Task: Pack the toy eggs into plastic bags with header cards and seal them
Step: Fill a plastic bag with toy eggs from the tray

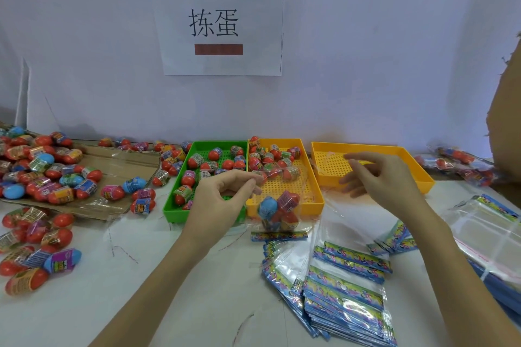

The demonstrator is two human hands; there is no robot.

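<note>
so my left hand point(225, 194) pinches a filled bag point(277, 205) upside down; right hand point(386, 177) spread. sealing's left, finished packs point(456, 163) at the table's far right edge.

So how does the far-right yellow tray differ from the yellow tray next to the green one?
The far-right yellow tray holds no eggs, only clear film near the right hand; the middle yellow tray has eggs piled at its far end. The middle one touches the green tray; the other stands apart. Both are perforated.
</note>
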